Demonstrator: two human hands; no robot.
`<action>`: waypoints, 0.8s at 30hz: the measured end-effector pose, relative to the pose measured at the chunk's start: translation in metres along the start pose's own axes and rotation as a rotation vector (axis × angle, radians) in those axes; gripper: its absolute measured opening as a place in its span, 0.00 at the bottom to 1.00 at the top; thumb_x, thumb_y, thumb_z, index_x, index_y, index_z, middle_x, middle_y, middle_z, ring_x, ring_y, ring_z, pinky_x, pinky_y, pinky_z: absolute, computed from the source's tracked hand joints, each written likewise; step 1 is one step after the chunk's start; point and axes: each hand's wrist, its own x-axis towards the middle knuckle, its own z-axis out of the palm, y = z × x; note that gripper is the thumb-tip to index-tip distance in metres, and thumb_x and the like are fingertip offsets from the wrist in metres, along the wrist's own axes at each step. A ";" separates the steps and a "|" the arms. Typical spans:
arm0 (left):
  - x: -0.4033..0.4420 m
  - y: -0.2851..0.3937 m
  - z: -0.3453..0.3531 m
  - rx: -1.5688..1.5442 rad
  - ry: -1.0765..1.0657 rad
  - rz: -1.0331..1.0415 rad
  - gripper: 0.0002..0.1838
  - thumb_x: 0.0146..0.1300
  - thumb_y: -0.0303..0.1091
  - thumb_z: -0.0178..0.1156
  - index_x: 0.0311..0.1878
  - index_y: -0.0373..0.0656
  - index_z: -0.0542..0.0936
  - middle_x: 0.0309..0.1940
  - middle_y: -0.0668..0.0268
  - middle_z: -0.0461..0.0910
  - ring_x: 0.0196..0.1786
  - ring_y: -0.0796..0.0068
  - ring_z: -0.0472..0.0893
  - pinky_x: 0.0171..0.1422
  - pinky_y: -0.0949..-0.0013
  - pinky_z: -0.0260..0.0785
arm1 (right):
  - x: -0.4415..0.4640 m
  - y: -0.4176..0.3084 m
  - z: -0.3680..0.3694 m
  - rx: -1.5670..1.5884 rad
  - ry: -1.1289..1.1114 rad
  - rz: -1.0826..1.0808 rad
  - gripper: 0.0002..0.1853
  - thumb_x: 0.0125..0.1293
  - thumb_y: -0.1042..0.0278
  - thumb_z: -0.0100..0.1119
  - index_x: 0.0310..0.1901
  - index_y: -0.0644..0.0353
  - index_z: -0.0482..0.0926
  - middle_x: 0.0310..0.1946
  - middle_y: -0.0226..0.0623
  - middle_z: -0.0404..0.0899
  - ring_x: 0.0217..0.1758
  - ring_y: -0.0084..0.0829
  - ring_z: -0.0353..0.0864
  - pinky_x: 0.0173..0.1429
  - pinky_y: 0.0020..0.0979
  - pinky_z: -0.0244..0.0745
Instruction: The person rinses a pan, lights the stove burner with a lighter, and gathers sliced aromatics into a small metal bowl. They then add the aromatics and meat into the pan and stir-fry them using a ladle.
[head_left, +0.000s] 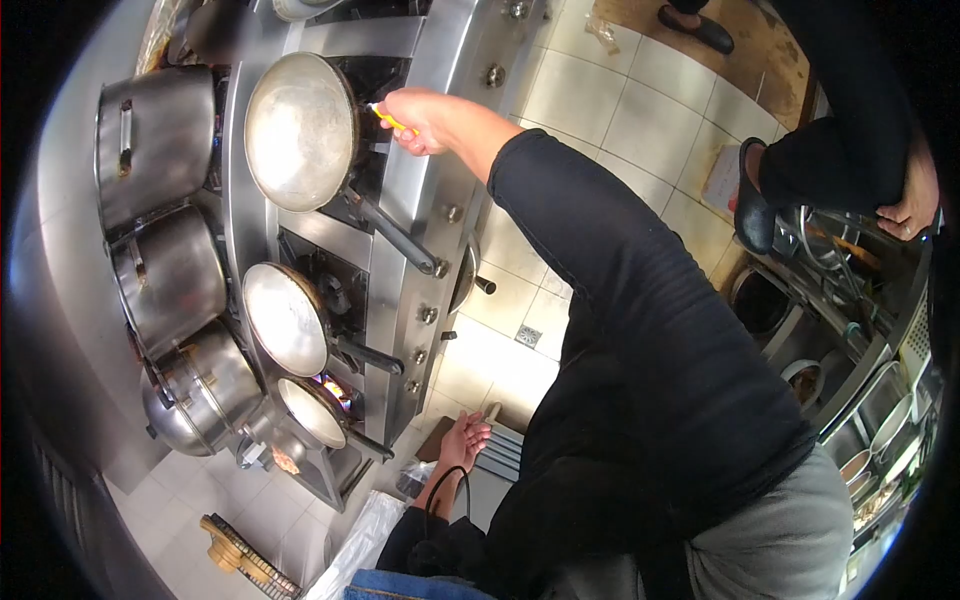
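My right hand (418, 120) reaches over the stove, its fingers closed around a yellow lighter (396, 122) whose tip points at the burner beside the large frying pan (300, 132). That pan's black handle extends over the stove's front edge. A medium frying pan (286, 320) and a small frying pan (312, 412) are on the same stove, and a burner flame (334, 390) glows beside the small one. My left hand (466, 440) hangs low near the stove's front corner, palm up, fingers loosely curled and apart, with nothing seen in it.
Tall steel pots (160, 140) line the back of the stove. Control knobs (428, 314) run along its steel front. A round wooden object (235, 555) lies on the floor at lower left. Another person's leg and shoe (755, 200) are behind me, near shelves of dishes (890, 425).
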 end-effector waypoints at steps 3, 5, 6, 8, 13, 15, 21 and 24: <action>0.005 0.002 0.002 -0.020 -0.024 0.014 0.24 0.76 0.54 0.43 0.51 0.43 0.79 0.31 0.64 0.85 0.34 0.74 0.83 0.36 0.72 0.72 | 0.005 -0.004 -0.001 -0.012 -0.014 -0.011 0.09 0.69 0.61 0.44 0.33 0.54 0.65 0.14 0.22 0.57 0.11 0.17 0.55 0.14 0.23 0.46; 0.006 0.005 0.006 -0.038 -0.040 0.020 0.24 0.76 0.54 0.43 0.51 0.43 0.78 0.31 0.64 0.85 0.34 0.74 0.83 0.36 0.72 0.72 | 0.004 -0.005 -0.002 -0.028 -0.033 -0.010 0.09 0.69 0.61 0.45 0.32 0.54 0.65 0.13 0.22 0.57 0.11 0.16 0.54 0.14 0.22 0.45; 0.006 0.007 0.009 -0.028 -0.032 0.018 0.25 0.76 0.54 0.44 0.52 0.42 0.78 0.31 0.65 0.85 0.34 0.74 0.83 0.37 0.72 0.72 | 0.002 -0.006 -0.002 -0.027 -0.032 -0.010 0.09 0.69 0.61 0.45 0.32 0.54 0.65 0.13 0.22 0.57 0.11 0.16 0.54 0.14 0.22 0.45; 0.006 0.010 0.011 -0.020 -0.026 0.016 0.25 0.76 0.54 0.44 0.53 0.42 0.77 0.31 0.65 0.85 0.34 0.74 0.83 0.37 0.72 0.72 | -0.010 -0.011 0.001 -0.078 -0.025 0.027 0.10 0.70 0.61 0.45 0.31 0.53 0.66 0.12 0.21 0.57 0.10 0.16 0.53 0.14 0.21 0.44; 0.006 0.012 0.012 -0.005 -0.039 0.016 0.26 0.75 0.56 0.45 0.53 0.41 0.76 0.32 0.64 0.85 0.34 0.73 0.83 0.37 0.73 0.72 | -0.007 -0.011 -0.005 -0.110 -0.075 0.027 0.13 0.74 0.56 0.44 0.34 0.54 0.69 0.16 0.21 0.58 0.12 0.12 0.53 0.13 0.18 0.45; 0.005 0.013 0.015 0.004 -0.025 0.016 0.26 0.75 0.56 0.45 0.54 0.41 0.76 0.31 0.65 0.84 0.33 0.74 0.82 0.37 0.73 0.72 | -0.005 -0.010 -0.008 -0.125 -0.066 0.025 0.13 0.74 0.56 0.44 0.34 0.54 0.69 0.17 0.21 0.58 0.12 0.12 0.53 0.13 0.18 0.45; 0.009 0.034 0.033 0.166 -0.005 0.015 0.29 0.71 0.57 0.52 0.57 0.38 0.76 0.29 0.63 0.79 0.35 0.70 0.81 0.41 0.73 0.72 | -0.079 0.037 -0.036 -0.554 -0.067 -0.418 0.21 0.74 0.49 0.49 0.29 0.58 0.70 0.14 0.27 0.61 0.17 0.26 0.63 0.19 0.35 0.61; 0.053 0.061 0.039 0.548 -0.075 0.109 0.29 0.66 0.62 0.56 0.57 0.47 0.79 0.34 0.61 0.82 0.41 0.66 0.82 0.44 0.64 0.71 | -0.189 0.098 -0.046 -0.826 0.492 -0.916 0.23 0.72 0.44 0.50 0.53 0.57 0.65 0.27 0.48 0.78 0.33 0.47 0.80 0.41 0.47 0.71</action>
